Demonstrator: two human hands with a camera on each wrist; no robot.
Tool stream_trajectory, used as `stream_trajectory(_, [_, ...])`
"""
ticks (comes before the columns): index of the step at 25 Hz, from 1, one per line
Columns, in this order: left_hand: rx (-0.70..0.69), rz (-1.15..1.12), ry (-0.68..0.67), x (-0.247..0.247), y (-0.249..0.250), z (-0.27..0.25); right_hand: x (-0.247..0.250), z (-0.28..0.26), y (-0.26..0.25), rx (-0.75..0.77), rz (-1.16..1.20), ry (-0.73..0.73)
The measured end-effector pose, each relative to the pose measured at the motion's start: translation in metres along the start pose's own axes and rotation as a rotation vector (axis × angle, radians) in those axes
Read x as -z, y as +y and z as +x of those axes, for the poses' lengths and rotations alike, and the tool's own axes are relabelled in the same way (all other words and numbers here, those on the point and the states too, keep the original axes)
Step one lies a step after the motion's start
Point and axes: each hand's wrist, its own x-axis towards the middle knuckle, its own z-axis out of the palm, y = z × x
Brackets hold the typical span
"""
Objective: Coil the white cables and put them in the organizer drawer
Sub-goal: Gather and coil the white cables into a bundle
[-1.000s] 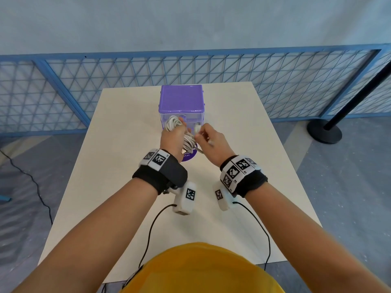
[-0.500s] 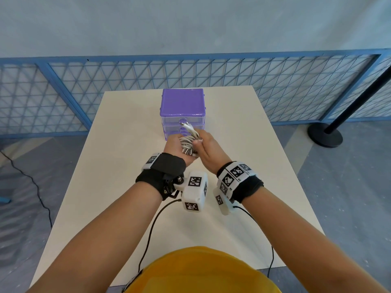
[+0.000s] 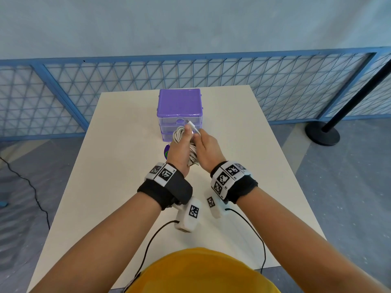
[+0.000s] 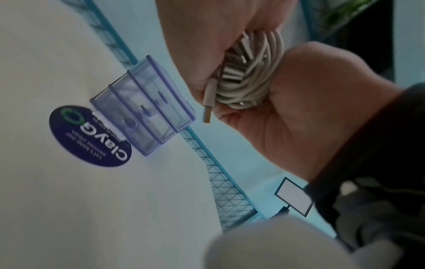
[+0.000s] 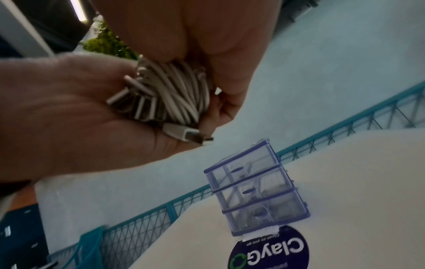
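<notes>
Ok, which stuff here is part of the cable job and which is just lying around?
Part of the job:
- white cables, gripped by left hand, loose end pinched by right hand
- purple organizer, drawers closed

Just lying about:
- round ClayGo sticker
- table

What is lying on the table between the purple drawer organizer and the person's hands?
In the head view, a round dark sticker lies on the table there, in front of the organizer, partly hidden by the left hand.
</notes>
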Motion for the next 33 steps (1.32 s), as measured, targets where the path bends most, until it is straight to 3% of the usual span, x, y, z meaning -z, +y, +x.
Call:
stream_trajectory(3, [-0.046, 0.038, -0.067, 0.001, -0.002, -0.001, 0.004, -0.003, 0.002, 0.046, -0.072, -0.088])
stream_trajectory(8, [0.075, -0.074, -0.004, 0.005, -0.006, 0.005, 0.000, -0.006, 0.001, 0.086, -0.157, -0.169])
stream_trajectory(13, [0.150, -0.297, -0.033, 0.016, 0.006, 0.009, -0.001, -0.013, 0.000, 0.054, 0.073, -0.075])
stream_trajectory(18, [0.105, -0.405, -0.078, 0.019, 0.011, 0.012, 0.002, -0.008, -0.003, 0.020, 0.183, 0.061])
stream_trajectory(22, [0.102, -0.460, -0.131, 0.017, 0.011, 0.012, 0.008, -0.005, -0.009, -0.009, 0.406, 0.059])
stream_trajectory(27, [0.098, -0.275, -0.147, 0.015, 0.010, 0.002, 0.006, -0.001, -0.011, -0.082, 0.374, 0.038])
stream_trajectory(33, [0.084, -0.276, -0.183, 0.009, 0.004, -0.006, -0.001, -0.001, -0.009, -0.107, 0.254, 0.179])
